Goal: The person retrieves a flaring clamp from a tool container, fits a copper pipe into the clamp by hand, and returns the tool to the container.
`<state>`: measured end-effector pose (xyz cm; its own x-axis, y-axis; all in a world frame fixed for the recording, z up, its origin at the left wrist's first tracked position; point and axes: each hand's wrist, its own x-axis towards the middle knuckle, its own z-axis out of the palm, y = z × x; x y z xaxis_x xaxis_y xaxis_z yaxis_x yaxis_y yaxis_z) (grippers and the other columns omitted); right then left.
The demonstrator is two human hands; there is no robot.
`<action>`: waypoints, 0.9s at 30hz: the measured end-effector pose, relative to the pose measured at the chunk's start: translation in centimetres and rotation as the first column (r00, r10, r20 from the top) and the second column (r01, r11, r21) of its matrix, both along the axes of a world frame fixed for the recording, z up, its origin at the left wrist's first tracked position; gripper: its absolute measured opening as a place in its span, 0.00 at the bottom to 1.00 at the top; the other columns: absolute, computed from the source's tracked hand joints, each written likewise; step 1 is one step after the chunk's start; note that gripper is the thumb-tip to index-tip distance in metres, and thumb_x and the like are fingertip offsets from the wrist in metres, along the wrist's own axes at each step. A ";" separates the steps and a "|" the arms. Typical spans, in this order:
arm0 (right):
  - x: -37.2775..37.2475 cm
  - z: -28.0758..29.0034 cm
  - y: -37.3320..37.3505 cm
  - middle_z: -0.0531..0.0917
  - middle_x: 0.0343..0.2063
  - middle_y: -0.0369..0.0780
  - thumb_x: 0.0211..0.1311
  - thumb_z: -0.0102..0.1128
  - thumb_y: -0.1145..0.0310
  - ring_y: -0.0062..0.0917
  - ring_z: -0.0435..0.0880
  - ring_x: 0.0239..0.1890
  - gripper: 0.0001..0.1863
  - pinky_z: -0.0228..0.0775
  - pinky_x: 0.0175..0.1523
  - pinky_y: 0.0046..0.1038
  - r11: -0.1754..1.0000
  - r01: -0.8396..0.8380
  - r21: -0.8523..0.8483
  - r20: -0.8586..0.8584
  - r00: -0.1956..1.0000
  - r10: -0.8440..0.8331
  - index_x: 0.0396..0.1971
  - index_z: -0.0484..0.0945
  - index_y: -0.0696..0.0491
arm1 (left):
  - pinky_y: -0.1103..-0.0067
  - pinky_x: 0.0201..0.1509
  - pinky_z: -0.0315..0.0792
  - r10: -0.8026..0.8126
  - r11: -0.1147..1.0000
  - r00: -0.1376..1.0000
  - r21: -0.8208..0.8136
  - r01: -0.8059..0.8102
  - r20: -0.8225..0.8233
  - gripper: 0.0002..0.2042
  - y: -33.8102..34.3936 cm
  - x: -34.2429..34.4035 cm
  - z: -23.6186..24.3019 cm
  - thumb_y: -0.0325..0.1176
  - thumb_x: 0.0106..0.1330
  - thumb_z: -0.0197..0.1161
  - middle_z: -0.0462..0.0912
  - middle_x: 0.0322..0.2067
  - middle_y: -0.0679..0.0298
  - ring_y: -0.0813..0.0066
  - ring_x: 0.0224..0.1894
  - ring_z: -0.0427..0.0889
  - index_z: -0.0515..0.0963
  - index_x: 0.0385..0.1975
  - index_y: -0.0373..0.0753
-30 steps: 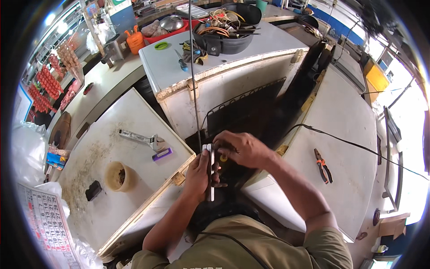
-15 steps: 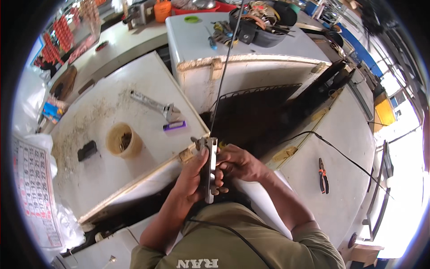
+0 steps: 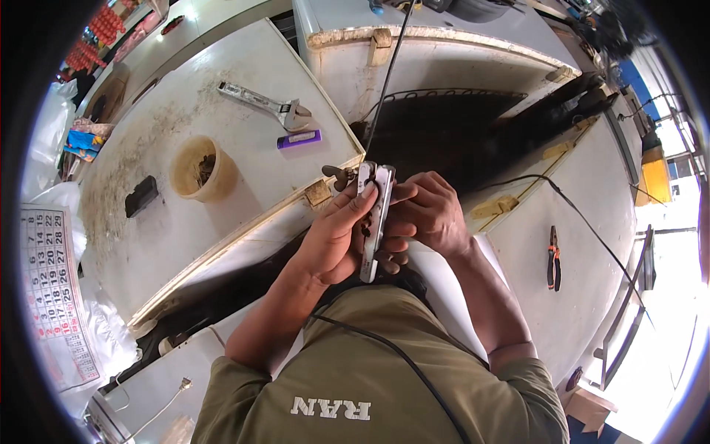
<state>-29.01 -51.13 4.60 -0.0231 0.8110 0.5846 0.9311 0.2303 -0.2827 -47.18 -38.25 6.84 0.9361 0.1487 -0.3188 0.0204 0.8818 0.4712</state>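
In front of my waist my left hand (image 3: pixel 333 233) is closed round a silvery metal flaring bar (image 3: pixel 377 222), the thumb pressed on its upper face. Wing nuts (image 3: pixel 339 176) jut out from the bar's far end and near its lower end. My right hand (image 3: pixel 436 211) closes on the bar's right side with bent fingers; their tips are partly hidden behind it. A thin dark tube or cable (image 3: pixel 384 89) runs up and away from the bar's far end; whether it is clamped there I cannot tell.
On the left white panel lie an adjustable wrench (image 3: pixel 266 107), a purple box-like item (image 3: pixel 299 139), a beige cup (image 3: pixel 201 172) with small bits and a black block (image 3: pixel 141 196). Orange-handled pliers (image 3: pixel 553 259) lie on the right panel beside a black cable (image 3: pixel 569 200). A dark gap separates the panels.
The view has tilted down, so the surroundings sit higher in the picture. The bar is now turned to show more of its two-piece face; both hands remain on it.
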 end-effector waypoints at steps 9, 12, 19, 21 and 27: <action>-3.8 -1.0 -4.8 0.82 0.29 0.37 0.82 0.50 0.42 0.18 0.81 0.29 0.30 0.71 0.31 0.23 0.918 -0.276 -0.284 -0.949 -0.056 -0.310 0.41 0.81 0.58 | 0.70 0.45 0.90 0.215 0.951 0.977 0.229 -0.210 -0.001 0.20 0.5 1.2 -0.3 0.48 0.86 0.54 0.87 0.51 0.57 0.67 0.42 0.93 0.74 0.65 0.41; -6.2 0.7 -4.4 0.82 0.28 0.35 0.80 0.57 0.44 0.21 0.80 0.29 0.27 0.71 0.33 0.25 0.841 -0.360 -0.403 -0.899 -0.016 -0.438 0.39 0.81 0.57 | 0.74 0.45 0.88 0.261 0.883 0.963 0.388 -0.266 0.067 0.20 0.1 2.2 -0.2 0.47 0.86 0.55 0.88 0.48 0.57 0.70 0.40 0.92 0.75 0.63 0.38; -0.8 1.6 -3.6 0.84 0.45 0.32 0.64 0.75 0.61 0.23 0.82 0.47 0.21 0.76 0.51 0.36 0.999 -0.035 0.006 0.068 0.997 0.034 0.52 0.83 0.56 | 0.69 0.40 0.91 0.112 0.984 0.993 0.135 -0.114 0.022 0.20 0.3 0.8 -0.1 0.50 0.86 0.53 0.87 0.47 0.59 0.74 0.34 0.90 0.74 0.64 0.43; -1.2 -1.4 -3.0 0.84 0.48 0.32 0.60 0.71 0.72 0.25 0.82 0.52 0.31 0.75 0.60 0.39 0.984 -0.176 0.038 -0.878 0.465 0.117 0.65 0.76 0.55 | 0.62 0.39 0.91 0.030 1.000 1.000 -0.007 -0.030 -0.007 0.23 0.1 0.7 -1.8 0.55 0.84 0.55 0.88 0.37 0.62 0.74 0.30 0.89 0.77 0.62 0.43; -2.0 -3.5 -1.4 0.84 0.34 0.35 0.53 0.69 0.73 0.32 0.87 0.39 0.20 0.80 0.48 0.37 0.914 -0.135 -0.382 -0.492 0.867 -0.077 0.49 0.82 0.53 | 0.60 0.39 0.90 -0.031 0.999 0.996 -0.021 0.029 -0.083 0.24 -1.1 -0.4 -0.8 0.56 0.83 0.56 0.89 0.33 0.59 0.67 0.32 0.91 0.81 0.54 0.38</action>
